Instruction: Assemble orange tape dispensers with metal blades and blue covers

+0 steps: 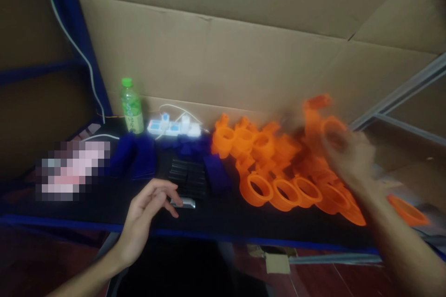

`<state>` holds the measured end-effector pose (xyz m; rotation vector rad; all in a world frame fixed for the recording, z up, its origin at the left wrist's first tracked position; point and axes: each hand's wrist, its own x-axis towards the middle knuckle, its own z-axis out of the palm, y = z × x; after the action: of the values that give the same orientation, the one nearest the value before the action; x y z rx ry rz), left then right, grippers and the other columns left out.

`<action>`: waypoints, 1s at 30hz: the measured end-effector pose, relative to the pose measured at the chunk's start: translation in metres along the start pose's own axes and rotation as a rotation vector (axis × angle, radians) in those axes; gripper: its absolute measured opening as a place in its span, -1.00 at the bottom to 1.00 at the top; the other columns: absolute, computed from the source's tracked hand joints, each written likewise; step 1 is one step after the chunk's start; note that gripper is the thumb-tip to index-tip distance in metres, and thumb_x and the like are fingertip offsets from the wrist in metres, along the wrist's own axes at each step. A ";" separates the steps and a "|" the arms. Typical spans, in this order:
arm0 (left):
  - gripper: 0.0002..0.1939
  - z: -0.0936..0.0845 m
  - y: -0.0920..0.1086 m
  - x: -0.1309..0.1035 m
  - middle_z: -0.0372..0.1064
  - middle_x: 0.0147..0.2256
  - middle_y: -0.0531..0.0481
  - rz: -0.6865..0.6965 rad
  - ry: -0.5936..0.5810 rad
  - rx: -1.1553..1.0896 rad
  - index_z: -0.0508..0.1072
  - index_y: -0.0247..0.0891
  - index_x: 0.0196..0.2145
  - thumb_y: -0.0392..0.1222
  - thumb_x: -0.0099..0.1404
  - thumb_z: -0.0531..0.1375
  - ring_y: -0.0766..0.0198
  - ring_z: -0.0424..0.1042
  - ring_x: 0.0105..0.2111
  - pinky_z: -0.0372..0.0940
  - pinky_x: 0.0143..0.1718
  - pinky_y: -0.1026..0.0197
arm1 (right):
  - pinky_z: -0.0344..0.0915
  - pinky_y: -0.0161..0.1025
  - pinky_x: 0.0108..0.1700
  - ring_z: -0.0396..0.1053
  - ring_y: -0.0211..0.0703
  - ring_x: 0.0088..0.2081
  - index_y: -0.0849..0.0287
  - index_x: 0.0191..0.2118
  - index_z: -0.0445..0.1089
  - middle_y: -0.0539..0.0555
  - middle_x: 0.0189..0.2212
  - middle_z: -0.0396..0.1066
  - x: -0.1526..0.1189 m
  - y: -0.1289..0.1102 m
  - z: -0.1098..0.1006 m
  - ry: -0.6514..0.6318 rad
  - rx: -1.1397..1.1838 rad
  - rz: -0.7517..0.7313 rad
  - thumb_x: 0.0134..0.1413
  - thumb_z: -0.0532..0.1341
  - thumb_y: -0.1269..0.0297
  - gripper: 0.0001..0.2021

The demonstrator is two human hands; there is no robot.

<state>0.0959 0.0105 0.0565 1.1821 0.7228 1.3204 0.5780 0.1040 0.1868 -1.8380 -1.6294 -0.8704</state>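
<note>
My left hand (153, 206) hovers over the front of the black table, its fingers apart and slightly curled, with nothing held. Its fingertips are beside a small silver and black object (184, 203). At the right, my right hand (351, 155) is blurred by motion and holds an orange ring-shaped part (315, 118) raised above the others. Below and left of it lie several orange parts with round openings (258, 189), packed closely in rows. Several black strips (187, 176) lie at the middle, with a dark blue block (216, 172) beside them.
A green-capped bottle (132, 109) stands at the back left, near a white power strip (174, 127) with cables. Dark blue pieces (144, 157) lie in front of the bottle. Cardboard (209, 65) walls the back. One orange part (408, 210) lies at the far right.
</note>
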 end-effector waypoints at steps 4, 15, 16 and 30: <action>-0.58 0.002 0.001 0.005 0.47 0.00 -0.20 0.070 -0.096 -0.025 0.38 -0.15 0.17 -0.17 0.38 0.23 -0.04 0.47 0.00 0.41 0.00 -0.07 | 0.26 -0.16 -0.21 0.39 -0.11 -0.33 0.28 -0.20 0.55 0.24 -0.35 0.53 -0.053 -0.087 -0.036 0.222 0.292 -0.274 0.16 0.33 0.31 -0.85; -0.63 0.001 0.012 0.008 0.56 -0.08 -0.25 -0.018 0.168 -0.236 0.44 -0.27 0.07 -0.02 0.42 0.17 0.06 0.59 -0.33 0.52 -0.26 -0.01 | 0.36 -0.23 -0.11 0.41 -0.22 -0.21 0.18 -0.04 0.48 0.08 -0.21 0.53 -0.141 -0.247 -0.083 -0.486 1.118 -0.518 0.32 0.19 0.41 -0.83; -0.63 -0.002 0.015 0.009 0.58 -0.17 -0.21 -0.029 0.209 -0.230 0.46 -0.30 0.04 -0.01 0.41 0.17 0.12 0.57 -0.39 0.51 -0.31 0.06 | 0.35 -0.20 -0.10 0.40 -0.20 -0.21 0.18 -0.05 0.48 0.09 -0.20 0.53 -0.143 -0.247 -0.074 -0.419 1.022 -0.516 0.33 0.17 0.42 -0.83; -0.65 -0.011 0.004 0.021 0.49 -0.51 -0.04 -0.168 0.164 -0.166 0.51 -0.34 -0.15 0.03 0.34 0.23 0.24 0.47 -0.50 0.35 -0.42 0.25 | 0.29 -0.22 -0.27 0.36 -0.11 -0.16 0.16 -0.19 0.48 0.11 -0.25 0.44 -0.158 -0.262 -0.036 -0.587 0.480 -0.679 0.30 0.15 0.46 -0.84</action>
<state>0.0880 0.0325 0.0614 0.8693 0.7961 1.3182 0.3039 0.0091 0.0831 -1.2544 -2.6286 -0.1112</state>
